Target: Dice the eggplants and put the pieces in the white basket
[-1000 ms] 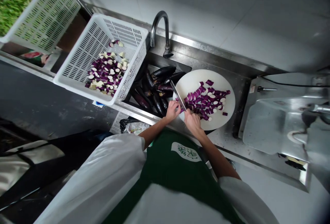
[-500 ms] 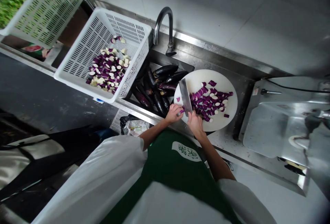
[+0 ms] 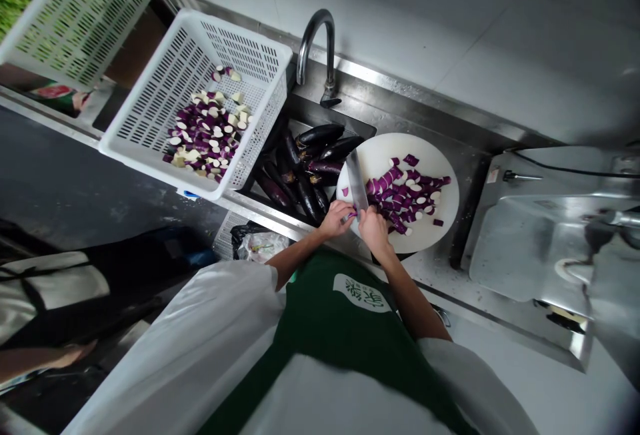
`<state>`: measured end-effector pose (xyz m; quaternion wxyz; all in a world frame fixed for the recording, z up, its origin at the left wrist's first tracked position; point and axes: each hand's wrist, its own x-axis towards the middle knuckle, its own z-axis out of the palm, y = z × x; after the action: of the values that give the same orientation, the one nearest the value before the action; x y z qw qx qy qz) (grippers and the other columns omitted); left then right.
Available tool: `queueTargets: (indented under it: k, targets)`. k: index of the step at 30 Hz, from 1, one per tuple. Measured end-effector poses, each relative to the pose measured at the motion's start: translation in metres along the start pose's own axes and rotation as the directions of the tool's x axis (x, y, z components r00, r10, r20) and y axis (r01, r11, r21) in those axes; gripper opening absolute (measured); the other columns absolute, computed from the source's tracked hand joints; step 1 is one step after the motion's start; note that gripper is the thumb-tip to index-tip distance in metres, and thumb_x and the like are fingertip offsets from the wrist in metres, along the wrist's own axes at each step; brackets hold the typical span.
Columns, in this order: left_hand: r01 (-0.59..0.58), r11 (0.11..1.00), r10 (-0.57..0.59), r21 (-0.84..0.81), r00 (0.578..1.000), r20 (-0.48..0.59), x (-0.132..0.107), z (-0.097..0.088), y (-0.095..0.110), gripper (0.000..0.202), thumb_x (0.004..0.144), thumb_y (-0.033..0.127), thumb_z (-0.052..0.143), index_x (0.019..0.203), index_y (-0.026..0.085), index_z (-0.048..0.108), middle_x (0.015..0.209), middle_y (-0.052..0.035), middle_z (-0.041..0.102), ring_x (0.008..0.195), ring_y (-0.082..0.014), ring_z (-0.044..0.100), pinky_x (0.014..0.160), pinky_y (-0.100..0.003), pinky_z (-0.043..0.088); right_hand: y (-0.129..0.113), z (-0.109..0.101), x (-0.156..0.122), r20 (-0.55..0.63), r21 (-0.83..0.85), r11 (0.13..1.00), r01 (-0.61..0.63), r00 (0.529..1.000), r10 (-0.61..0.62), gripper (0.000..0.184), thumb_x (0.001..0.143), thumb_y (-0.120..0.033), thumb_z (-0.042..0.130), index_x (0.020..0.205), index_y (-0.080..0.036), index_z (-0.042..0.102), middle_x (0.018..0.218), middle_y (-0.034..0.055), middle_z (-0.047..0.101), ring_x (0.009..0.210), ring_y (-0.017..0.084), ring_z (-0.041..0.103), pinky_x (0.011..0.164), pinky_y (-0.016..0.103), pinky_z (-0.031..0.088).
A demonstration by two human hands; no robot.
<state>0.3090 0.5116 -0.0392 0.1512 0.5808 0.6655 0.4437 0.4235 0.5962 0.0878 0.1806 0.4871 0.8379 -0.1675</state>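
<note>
My right hand (image 3: 375,228) is closed around the handle of a cleaver (image 3: 357,180), whose broad blade stands over the left part of a round white cutting board (image 3: 445,225). Left of the blade, my left hand (image 3: 335,219) pinches a small purple piece of eggplant (image 3: 352,213), mostly hidden by the fingers. Cut eggplant chunks (image 3: 407,198) lie heaped on the board, right of the blade. Whole dark eggplants (image 3: 306,195) fill the sink beside the board.
A white perforated basket (image 3: 150,105) of cut eggplant rests over the sink's left side. Another basket (image 3: 87,21), with chopped greens, stands further left. A faucet (image 3: 330,55) rises behind the sink. Metal equipment (image 3: 525,241) sits at right. Another person's hand (image 3: 70,353) shows at lower left.
The cleaver and my right hand have shifted slightly left, toward my left hand. Another person's forearm and hand have come into view at lower left.
</note>
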Motion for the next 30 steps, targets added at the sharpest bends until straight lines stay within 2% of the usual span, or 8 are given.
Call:
queueTargets:
  k: [7,11,14,16,19,22,28,30]
  targets:
    - [-0.003,1.000,0.004,0.026,1.000,-0.024,-0.004,0.004,-0.002,0.020,0.101,0.037,0.057,0.106,0.021,0.069,0.111,-0.0105,0.066,0.115,-0.0250,0.059,0.105,-0.049,0.049,0.019,-0.006,0.014,0.022,0.074,0.996,0.045,0.999,-0.047,0.033,0.108,-0.034,0.039,0.118,-0.013,0.063,0.105,0.0166,0.074,0.097,0.026,0.070,0.079,0.029,0.042]
    - [0.103,0.994,-0.100,0.034,0.991,-0.089,0.009,-0.004,-0.006,0.048,0.092,0.039,0.070,0.133,0.018,0.058,0.148,-0.0189,0.042,0.143,-0.0325,0.043,0.116,-0.051,0.045,0.046,-0.014,0.007,-0.095,0.183,0.982,0.041,0.995,-0.024,0.035,0.106,-0.038,0.041,0.110,-0.014,0.066,0.097,0.0154,0.074,0.090,0.026,0.067,0.075,0.030,0.040]
    - [0.056,0.996,-0.059,0.066,0.998,0.038,0.027,-0.014,-0.006,0.080,0.085,0.041,0.077,0.153,0.019,0.042,0.165,-0.0208,0.015,0.153,-0.0392,0.027,0.119,-0.054,0.042,0.074,-0.017,-0.004,-0.221,0.329,0.944,0.012,0.973,0.065,0.040,0.104,-0.044,0.039,0.105,-0.015,0.067,0.087,0.0138,0.072,0.083,0.025,0.065,0.073,0.031,0.041]
    - [-0.082,0.992,0.065,0.096,0.984,0.167,0.040,-0.014,-0.003,0.086,0.084,0.042,0.077,0.157,0.021,0.038,0.169,-0.0200,0.011,0.156,-0.0427,0.020,0.121,-0.059,0.036,0.095,-0.017,-0.014,-0.269,0.421,0.907,-0.024,0.951,0.150,0.044,0.103,-0.049,0.038,0.100,-0.016,0.067,0.080,0.0124,0.070,0.077,0.025,0.064,0.071,0.032,0.042]
    - [-0.219,0.967,0.177,0.133,0.945,0.274,0.056,0.000,0.007,0.088,0.082,0.050,0.077,0.157,0.022,0.042,0.170,-0.0190,0.014,0.156,-0.0469,0.014,0.122,-0.069,0.027,0.125,-0.013,-0.032,-0.268,0.531,0.840,-0.113,0.918,0.293,0.049,0.101,-0.058,0.038,0.094,-0.018,0.065,0.069,0.0098,0.065,0.069,0.025,0.062,0.067,0.033,0.044]
    - [-0.177,0.965,0.129,0.195,0.963,0.237,0.069,0.021,0.010,0.086,0.079,0.054,0.079,0.152,0.019,0.049,0.167,-0.0210,0.023,0.153,-0.0484,0.020,0.120,-0.072,0.025,0.147,-0.004,-0.053,-0.229,0.625,0.760,-0.178,0.889,0.396,0.052,0.097,-0.064,0.038,0.085,-0.020,0.062,0.058,0.0054,0.059,0.061,0.023,0.060,0.064,0.034,0.045]
    - [-0.123,0.969,0.093,0.215,0.985,0.146,0.073,0.035,-0.001,0.049,0.090,0.037,0.068,0.135,0.018,0.063,0.146,-0.0198,0.047,0.130,-0.0366,0.047,0.109,-0.059,0.042,0.165,0.026,-0.085,-0.191,0.753,0.612,-0.243,0.810,0.555,0.046,0.090,-0.066,0.045,0.077,-0.024,0.054,0.050,0.0014,0.055,0.051,0.021,0.058,0.060,0.034,0.046]
    - [-0.152,0.965,0.122,0.211,0.981,0.152,0.070,0.033,-0.004,0.041,0.092,0.033,0.065,0.130,0.020,0.065,0.141,-0.0179,0.050,0.128,-0.0343,0.049,0.106,-0.057,0.044,0.167,0.034,-0.090,-0.211,0.742,0.619,-0.258,0.787,0.580,0.042,0.091,-0.064,0.046,0.076,-0.025,0.052,0.050,0.0020,0.056,0.047,0.021,0.057,0.056,0.033,0.046]
